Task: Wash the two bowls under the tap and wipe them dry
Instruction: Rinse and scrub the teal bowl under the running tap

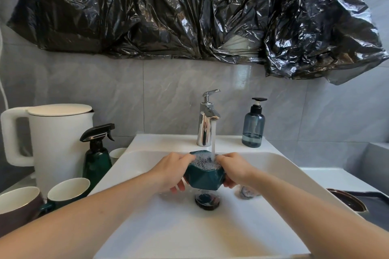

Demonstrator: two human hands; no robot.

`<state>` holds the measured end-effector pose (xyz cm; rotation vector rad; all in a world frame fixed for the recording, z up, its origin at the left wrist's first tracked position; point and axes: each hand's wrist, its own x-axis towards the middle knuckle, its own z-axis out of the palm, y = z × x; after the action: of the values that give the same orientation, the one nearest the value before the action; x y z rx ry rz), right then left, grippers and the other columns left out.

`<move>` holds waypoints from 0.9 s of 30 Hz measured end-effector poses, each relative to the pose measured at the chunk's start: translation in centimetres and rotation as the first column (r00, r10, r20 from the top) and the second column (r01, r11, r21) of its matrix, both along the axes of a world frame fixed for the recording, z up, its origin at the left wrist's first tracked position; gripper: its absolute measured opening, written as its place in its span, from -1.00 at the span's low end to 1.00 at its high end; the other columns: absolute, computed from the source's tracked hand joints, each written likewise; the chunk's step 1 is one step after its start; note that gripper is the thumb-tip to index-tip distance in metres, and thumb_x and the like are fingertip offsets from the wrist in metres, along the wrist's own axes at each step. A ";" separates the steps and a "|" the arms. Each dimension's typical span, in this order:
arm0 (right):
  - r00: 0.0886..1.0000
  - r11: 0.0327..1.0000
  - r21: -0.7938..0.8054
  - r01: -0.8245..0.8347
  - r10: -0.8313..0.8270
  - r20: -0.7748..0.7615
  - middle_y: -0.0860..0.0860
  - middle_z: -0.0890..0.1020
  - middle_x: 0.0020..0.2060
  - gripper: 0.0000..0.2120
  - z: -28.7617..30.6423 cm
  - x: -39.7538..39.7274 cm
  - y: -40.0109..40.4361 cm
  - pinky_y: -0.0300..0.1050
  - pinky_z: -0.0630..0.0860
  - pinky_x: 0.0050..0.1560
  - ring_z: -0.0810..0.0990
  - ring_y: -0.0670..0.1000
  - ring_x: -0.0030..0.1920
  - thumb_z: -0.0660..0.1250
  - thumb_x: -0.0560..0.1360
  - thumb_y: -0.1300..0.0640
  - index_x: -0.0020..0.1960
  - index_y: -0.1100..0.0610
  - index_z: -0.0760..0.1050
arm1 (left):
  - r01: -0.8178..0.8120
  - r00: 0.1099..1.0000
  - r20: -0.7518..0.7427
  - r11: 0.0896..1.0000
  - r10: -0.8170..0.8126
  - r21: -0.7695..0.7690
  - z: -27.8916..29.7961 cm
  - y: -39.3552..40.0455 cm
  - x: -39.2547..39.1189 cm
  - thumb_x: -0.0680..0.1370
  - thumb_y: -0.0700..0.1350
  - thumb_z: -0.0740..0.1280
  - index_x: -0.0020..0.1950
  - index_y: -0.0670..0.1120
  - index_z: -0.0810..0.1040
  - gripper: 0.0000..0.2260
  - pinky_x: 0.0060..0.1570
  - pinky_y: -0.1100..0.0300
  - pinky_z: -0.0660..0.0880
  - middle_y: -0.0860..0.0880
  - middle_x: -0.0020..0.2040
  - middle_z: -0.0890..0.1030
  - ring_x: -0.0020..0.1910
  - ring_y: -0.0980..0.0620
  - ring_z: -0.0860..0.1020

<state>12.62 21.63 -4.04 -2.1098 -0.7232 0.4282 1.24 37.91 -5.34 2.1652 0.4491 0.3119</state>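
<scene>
Water from the chrome tap [207, 120] pours into the dark teal faceted ceramic bowl [205, 176], held mid-sink over the drain so runoff falls away; left hand [172, 171] and right hand [233, 169] both clasp its sides, steadying it.

Legible text, labels, brands, numbers, signs: none. Items near the tap [207, 120] checked: pump bottle [253, 125] to its right, unlabelled; spray bottle [97, 153] and kettle [52, 141] to its left, unmarked; black plastic sheet [189, 10] above it, no print.
</scene>
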 end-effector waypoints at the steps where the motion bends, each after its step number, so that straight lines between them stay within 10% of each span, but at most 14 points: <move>1: 1.000 1.000 0.006 -0.002 0.002 0.001 0.11 0.58 -0.35 -0.67 0.0 0.0 0.0 -0.23 0.47 -0.48 0.51 0.00 -0.47 0.05 0.74 0.07 0.06 0.20 0.52 | -0.002 1.000 0.010 1.000 0.002 0.011 -0.1 -0.1 0.1 0.74 0.08 0.08 0.04 -0.07 0.58 -0.65 -0.48 0.21 0.47 -0.14 -0.12 0.65 -0.39 -0.06 0.60; 12: 1.000 0.998 0.060 -0.016 0.016 0.012 0.16 0.67 -0.22 -0.69 -0.7 1.2 0.3 -0.13 0.58 -0.34 0.64 0.12 -0.30 0.12 0.70 0.09 0.09 0.26 0.56 | -0.031 0.984 0.177 0.999 0.034 -0.020 -0.7 0.3 0.5 0.71 0.10 0.21 0.08 -0.06 0.58 -0.73 -0.50 0.15 0.49 -0.09 -0.28 0.56 -0.43 -0.02 0.56; 27: 0.998 0.998 0.019 0.054 -0.054 0.032 0.14 0.55 -0.25 -0.67 -0.2 1.3 -0.4 -0.15 0.43 -0.32 0.47 0.03 -0.38 0.17 0.66 0.01 0.07 0.26 0.55 | 0.137 0.986 0.123 0.972 -0.115 -0.192 -1.1 -0.5 0.6 0.77 0.08 0.14 0.36 -0.05 0.45 -0.72 -0.44 0.15 0.52 -0.18 0.12 0.60 -0.21 -0.02 0.57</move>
<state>13.93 21.27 -4.27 -2.1183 -0.6846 0.3567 1.87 37.40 -6.49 1.9585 0.2660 0.3008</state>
